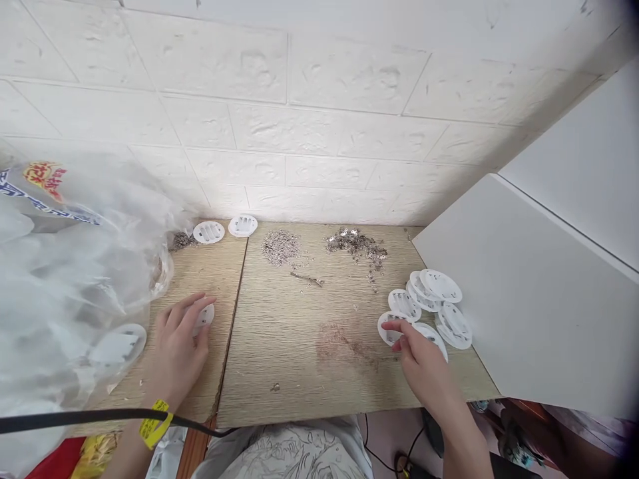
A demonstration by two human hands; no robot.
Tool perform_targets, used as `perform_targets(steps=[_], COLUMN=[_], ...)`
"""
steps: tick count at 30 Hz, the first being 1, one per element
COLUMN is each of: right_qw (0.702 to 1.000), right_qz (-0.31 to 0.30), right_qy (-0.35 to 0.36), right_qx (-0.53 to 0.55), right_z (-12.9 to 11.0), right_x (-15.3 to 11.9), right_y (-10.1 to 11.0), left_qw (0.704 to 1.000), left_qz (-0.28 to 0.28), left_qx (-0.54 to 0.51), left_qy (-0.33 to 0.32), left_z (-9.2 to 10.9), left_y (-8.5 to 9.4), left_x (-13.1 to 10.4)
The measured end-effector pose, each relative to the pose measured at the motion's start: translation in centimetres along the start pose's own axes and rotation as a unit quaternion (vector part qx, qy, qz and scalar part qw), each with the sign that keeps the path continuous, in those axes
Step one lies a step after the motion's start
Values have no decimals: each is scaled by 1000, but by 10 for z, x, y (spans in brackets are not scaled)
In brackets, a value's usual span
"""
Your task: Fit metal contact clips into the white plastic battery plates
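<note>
My left hand (180,336) rests on the left board, fingers and thumb curled around a white round plastic disc (206,315) that they partly cover. The disc has slots like a battery holder's. At the right, my right hand (424,362) reaches over a similar white round battery holder (389,322), index finger across its top and thumb near its lower edge. Several more discs (441,285) lie overlapping around that hand. Farther back are a heap of small silvery metal pieces (280,247) and a looser heap of metal clips (357,245). Tweezers (307,278) lie in front of them.
A large clear plastic bag (74,266) of white discs fills the left side. Two discs (243,225) lie by the brick-pattern wall (309,133). A white panel (539,286) borders the right. A black cable (100,416) crosses above my left wrist.
</note>
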State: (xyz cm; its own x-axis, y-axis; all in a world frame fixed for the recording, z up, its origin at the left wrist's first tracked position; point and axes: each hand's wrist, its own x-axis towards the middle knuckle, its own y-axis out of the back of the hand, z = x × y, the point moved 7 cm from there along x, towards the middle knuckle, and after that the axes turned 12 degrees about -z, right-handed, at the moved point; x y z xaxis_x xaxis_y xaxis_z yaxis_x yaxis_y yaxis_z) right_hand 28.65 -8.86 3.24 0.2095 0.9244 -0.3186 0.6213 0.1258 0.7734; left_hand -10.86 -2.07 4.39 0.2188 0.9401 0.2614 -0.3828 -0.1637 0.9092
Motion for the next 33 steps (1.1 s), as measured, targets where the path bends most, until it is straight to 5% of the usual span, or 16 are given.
perform_targets(steps=[4, 8, 13, 17, 21, 26, 30, 33], right_qw=[992, 941, 887, 887, 909, 943, 971, 977], right_qz=[53, 95, 52, -12, -48, -8, 63, 88], right_qy=[71, 218, 272, 245, 227, 242, 219, 189], right_qx=[84, 242, 370, 392, 346, 229, 71, -51], right_z=[-7, -42, -73, -76, -80, -104, -119, -124], right_x=[-6, -10, 7, 23, 27, 58, 113, 145], right_y=[11, 11, -28, -65, -77, -41, -14, -13], left_qw=[997, 956, 756, 652, 599, 548, 546, 555], left_qz=[5, -7, -91, -114, -115, -97, -137, -170], left_qx=[-77, -288, -642, -741, -779, -819, -816, -806], left_qy=[9, 48, 83, 111, 144, 143, 132, 114], left_z=[10, 18, 39, 51, 54, 48, 44, 47], left_y=[6, 2, -29, -54, -79, -98, -101, -100], left_x=[6, 22, 58, 88, 110, 123, 119, 116])
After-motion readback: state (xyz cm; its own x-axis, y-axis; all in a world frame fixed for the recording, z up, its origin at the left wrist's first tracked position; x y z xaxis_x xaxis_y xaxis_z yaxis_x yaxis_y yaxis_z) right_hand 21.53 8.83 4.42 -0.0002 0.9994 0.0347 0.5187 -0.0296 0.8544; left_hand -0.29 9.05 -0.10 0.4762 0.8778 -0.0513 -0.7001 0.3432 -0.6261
